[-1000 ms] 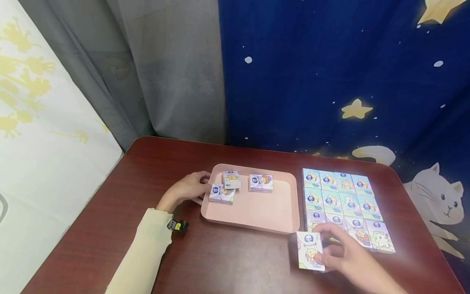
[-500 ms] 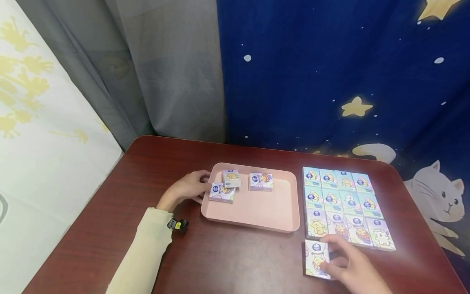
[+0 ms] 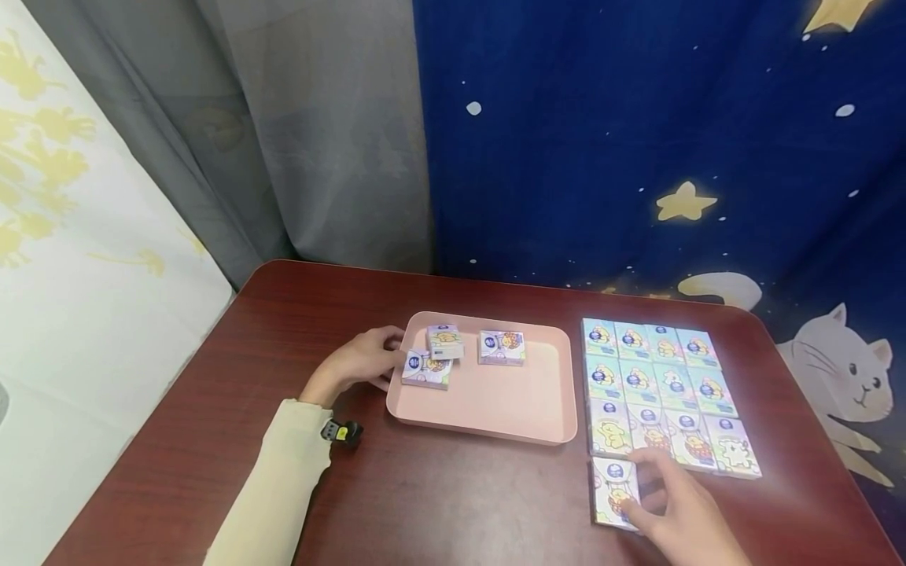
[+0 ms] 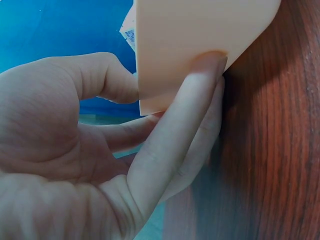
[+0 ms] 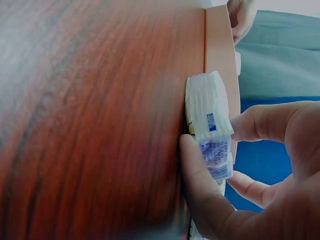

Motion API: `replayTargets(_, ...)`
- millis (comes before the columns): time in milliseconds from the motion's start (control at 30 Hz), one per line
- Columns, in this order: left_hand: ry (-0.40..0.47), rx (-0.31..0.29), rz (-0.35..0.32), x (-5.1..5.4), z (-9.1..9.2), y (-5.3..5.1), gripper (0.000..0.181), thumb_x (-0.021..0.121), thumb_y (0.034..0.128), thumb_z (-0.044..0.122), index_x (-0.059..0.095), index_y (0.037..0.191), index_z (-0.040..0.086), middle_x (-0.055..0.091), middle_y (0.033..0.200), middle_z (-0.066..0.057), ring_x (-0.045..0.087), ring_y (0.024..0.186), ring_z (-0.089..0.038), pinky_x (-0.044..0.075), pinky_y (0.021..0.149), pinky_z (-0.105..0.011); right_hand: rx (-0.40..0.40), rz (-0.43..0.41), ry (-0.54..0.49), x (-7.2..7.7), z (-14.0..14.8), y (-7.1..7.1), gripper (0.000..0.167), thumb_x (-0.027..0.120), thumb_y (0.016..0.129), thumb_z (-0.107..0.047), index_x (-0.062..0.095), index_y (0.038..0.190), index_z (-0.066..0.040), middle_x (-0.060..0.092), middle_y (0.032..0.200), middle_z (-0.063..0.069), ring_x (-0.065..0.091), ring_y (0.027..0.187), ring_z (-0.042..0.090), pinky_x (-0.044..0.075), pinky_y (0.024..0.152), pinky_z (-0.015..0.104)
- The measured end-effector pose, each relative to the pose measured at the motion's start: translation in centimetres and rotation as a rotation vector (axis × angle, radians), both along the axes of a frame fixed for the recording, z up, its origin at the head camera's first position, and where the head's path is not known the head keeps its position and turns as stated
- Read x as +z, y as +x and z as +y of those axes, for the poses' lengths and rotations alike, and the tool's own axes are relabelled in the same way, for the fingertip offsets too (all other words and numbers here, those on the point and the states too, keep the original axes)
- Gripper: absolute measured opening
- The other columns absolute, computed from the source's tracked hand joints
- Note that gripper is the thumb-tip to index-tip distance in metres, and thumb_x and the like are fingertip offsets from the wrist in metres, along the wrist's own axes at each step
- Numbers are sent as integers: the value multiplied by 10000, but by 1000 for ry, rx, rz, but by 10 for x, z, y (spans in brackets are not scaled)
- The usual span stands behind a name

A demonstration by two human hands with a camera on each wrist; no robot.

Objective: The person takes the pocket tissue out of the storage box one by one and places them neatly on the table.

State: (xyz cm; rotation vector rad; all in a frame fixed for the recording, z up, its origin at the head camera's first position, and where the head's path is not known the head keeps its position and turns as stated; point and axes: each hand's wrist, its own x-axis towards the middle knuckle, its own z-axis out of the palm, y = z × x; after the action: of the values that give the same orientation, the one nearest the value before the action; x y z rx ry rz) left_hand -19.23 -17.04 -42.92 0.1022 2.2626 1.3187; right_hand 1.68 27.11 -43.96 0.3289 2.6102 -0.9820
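My right hand (image 3: pixel 679 503) pinches a small tissue pack (image 3: pixel 614 491) between thumb and fingers. The pack lies at the near left corner of a block of tissue packs (image 3: pixel 658 377) set edge to edge in rows, just below its left column. In the right wrist view the plastic-wrapped pack (image 5: pixel 210 115) shows its end and side, low against the tabletop. My left hand (image 3: pixel 364 358) holds the left rim of a pink tray (image 3: pixel 495 420); in the left wrist view the fingers (image 4: pixel 175 125) press the tray's outer wall while the thumb meets its edge.
Three tissue packs lie in the tray: one tilted pack (image 3: pixel 444 342) resting partly on another pack (image 3: pixel 425 371), and a separate pack (image 3: pixel 502 347). The dark red table (image 3: pixel 439 503) ends at curtains behind. The block stands close to the tray's right side.
My right hand has moved the tissue pack right and slightly nearer, then up against the block's near left corner. My left hand stays on the tray rim.
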Motion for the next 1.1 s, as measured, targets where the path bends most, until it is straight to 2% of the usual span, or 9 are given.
replayTargets(400,0,-3,1,1,-1,0,620,716,1041,160,477,1573,-49,660,1271,-235,774,908,-279,690,730,-422,6,-4,2,2,-1,-2,644,887,917,-170,482,1402,-47,673,1123,79,671,878,206,635,749,382)
replayTargets(767,13,2,-9,1,-1,0,607,714,1041,144,480,1567,-48,658,1259,-233,774,897,-282,691,732,-422,8,-19,5,3,2,-4,654,891,929,-205,479,1407,-34,678,1158,91,666,887,210,657,778,418)
replayTargets(967,29,6,-20,2,0,0,590,686,1052,127,472,1572,-54,656,1271,-232,774,902,-278,691,727,-424,36,-17,47,9,1,-7,589,896,914,-204,512,1324,-29,653,1072,69,634,851,207,605,752,380)
replayTargets(1100,30,6,-20,2,0,1,588,681,1055,125,469,1573,-55,658,1273,-231,775,902,-277,691,730,-426,66,36,96,19,3,-15,534,903,899,-211,560,1265,-28,642,992,42,607,832,191,566,740,358)
